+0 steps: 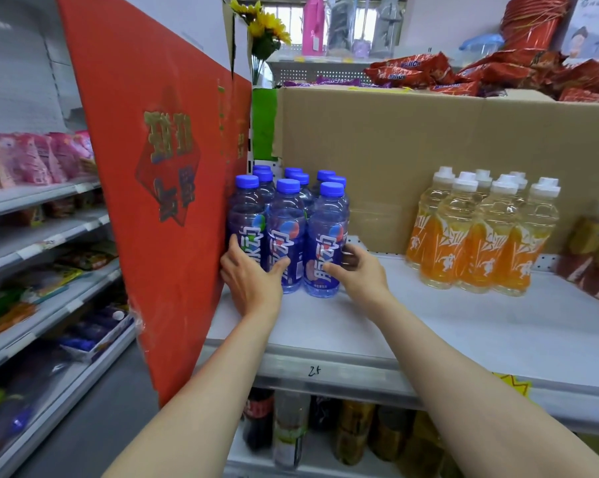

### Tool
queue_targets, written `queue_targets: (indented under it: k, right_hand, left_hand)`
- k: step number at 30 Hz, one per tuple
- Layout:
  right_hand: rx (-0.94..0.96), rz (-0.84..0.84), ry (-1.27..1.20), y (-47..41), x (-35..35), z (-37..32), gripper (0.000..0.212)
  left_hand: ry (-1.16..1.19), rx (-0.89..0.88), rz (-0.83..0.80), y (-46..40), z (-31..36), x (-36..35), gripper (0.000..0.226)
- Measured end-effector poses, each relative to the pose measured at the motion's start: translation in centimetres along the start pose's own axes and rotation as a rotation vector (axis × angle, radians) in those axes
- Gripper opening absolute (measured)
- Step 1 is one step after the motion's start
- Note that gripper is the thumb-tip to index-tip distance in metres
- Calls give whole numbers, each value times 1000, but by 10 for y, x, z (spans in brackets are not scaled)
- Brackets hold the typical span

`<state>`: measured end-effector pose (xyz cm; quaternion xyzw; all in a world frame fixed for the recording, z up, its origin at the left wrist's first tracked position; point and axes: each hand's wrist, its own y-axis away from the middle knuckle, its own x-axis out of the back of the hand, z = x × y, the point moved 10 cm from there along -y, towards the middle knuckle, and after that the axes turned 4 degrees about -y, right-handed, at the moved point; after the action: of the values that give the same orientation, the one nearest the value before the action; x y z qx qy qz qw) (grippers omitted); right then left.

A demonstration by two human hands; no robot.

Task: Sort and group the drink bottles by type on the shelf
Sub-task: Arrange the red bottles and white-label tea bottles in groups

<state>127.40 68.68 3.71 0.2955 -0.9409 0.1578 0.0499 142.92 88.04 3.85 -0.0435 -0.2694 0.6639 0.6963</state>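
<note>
On the white shelf (429,326), the sorting looks close to finished. The blue bottles (287,229) stand packed together at the left end, tight against a red board (153,188), while the orange bottles (480,236) form their own cluster well apart to the right, in front of a cardboard box (411,150). The left hand (251,276) wraps the low left corner of the blue group, fingers curled round the front-left bottle. The right hand (358,267) cups the front-right bottle from the other side, thumb across its label. Judging by this, only squaring up the blue group remains. At the far right edge, a few darker bottles (598,250) are partly cut off; whether they are grouped yet I cannot tell.
</note>
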Motion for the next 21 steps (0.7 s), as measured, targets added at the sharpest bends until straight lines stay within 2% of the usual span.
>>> queue_targets:
  k: [4,9,21]
  right_hand:
    - [13,6,2,-1,1,2,55]
    - [24,-9,4,-2,4,2,58]
    - [54,38,25,-1,7,2,58]
  left_hand:
    - [-4,-4,-19,-1,-2,-3,111]
    - [130,6,-67,-2,-2,-10,113]
    - [90,-7,-51,1,-2,-3,102]
